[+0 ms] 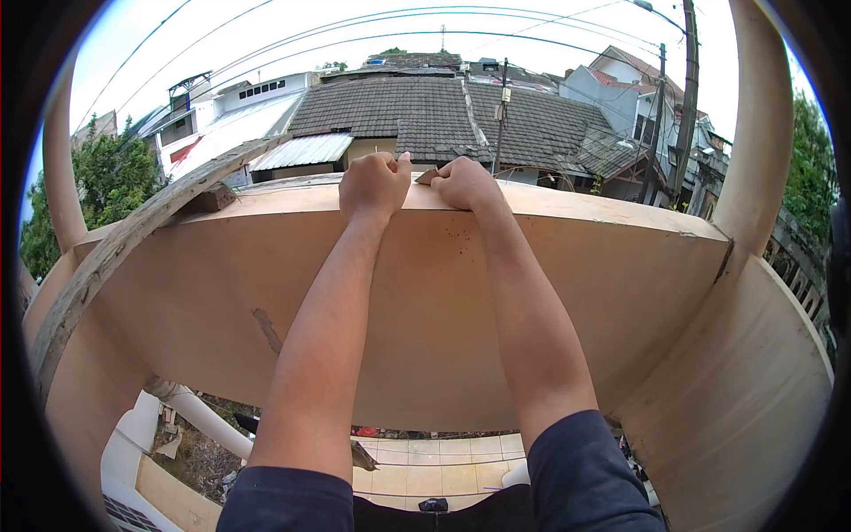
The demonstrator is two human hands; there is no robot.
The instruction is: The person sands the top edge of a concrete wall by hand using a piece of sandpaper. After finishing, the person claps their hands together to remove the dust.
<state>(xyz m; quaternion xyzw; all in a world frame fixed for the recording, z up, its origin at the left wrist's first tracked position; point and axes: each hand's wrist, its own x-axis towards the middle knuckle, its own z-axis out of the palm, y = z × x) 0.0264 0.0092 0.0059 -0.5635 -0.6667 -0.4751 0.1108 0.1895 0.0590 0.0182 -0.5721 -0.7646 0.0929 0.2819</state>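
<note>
Small flat brown piece [427, 176] pinched in right hand [467, 184], left-hand side; left hand [372, 183] clenched, contents unclear

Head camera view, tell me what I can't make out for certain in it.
All in the head view:
Whatever the left hand may hold: hidden by its own curled fingers.
The full shape of the small brown piece: partly covered by the right hand.
The lower end of the wooden plank: lost at the dark lens rim.
The small black item at the bottom: too small to identify.
</note>
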